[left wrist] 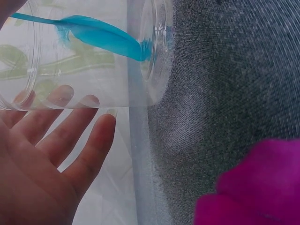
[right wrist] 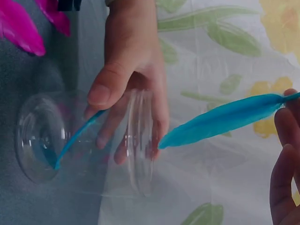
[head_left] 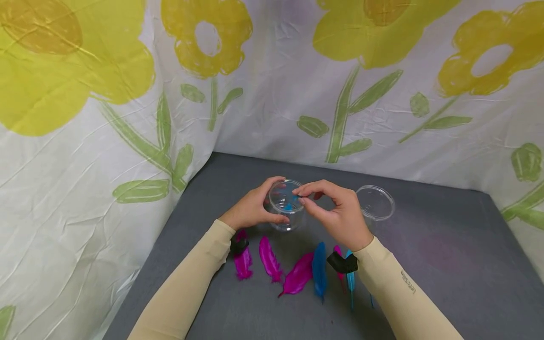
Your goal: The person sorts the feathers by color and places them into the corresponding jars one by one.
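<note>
A clear plastic jar (head_left: 285,225) stands on the table; my left hand (head_left: 250,208) holds it round the side, thumb in front and fingers behind. My right hand (head_left: 342,215) pinches a blue feather (right wrist: 220,123) by its quill. The feather's tip points at the jar's mouth in the right wrist view. Inside the jar another blue feather (right wrist: 77,137) leans from the bottom up the wall. Through the jar wall the left wrist view also shows a blue feather (left wrist: 98,36) with its quill toward the mouth.
A round clear lid (head_left: 376,204) lies to the right. Nearer me are a row of feathers: magenta ones (head_left: 298,274), a dark blue one (head_left: 319,271), a pink one and light blue one (head_left: 350,278), partly behind a black wrist strap (head_left: 342,263). A flowered cloth (head_left: 272,118) hangs behind the table.
</note>
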`<state>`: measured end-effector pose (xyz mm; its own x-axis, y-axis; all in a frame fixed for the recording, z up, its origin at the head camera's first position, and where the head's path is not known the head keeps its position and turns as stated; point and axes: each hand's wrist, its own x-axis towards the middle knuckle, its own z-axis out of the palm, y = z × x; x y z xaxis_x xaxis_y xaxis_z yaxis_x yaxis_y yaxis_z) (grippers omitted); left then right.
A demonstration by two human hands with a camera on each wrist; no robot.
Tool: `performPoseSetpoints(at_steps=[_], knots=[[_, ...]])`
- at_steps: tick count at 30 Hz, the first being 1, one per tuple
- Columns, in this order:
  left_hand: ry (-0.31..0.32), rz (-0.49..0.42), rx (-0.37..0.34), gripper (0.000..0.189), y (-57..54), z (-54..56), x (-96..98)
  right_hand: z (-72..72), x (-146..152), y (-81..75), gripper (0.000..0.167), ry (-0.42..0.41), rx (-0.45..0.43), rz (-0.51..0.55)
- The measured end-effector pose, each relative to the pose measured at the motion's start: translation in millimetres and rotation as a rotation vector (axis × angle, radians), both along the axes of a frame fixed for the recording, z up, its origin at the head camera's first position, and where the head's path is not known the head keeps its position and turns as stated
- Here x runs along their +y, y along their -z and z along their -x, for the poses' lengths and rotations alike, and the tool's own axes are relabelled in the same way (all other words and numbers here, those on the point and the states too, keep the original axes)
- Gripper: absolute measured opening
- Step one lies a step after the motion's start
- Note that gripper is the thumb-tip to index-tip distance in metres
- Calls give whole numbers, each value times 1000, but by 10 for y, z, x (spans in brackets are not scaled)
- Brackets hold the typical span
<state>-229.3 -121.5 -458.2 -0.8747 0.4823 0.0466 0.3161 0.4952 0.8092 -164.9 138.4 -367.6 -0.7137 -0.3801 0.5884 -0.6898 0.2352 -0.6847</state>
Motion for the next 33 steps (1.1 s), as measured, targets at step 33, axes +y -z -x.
performPoseSetpoints(at_steps=[33], knots=[[19, -34, -5, 105, 1, -11, -15, 292, -149, 314, 15, 35, -74, -78]])
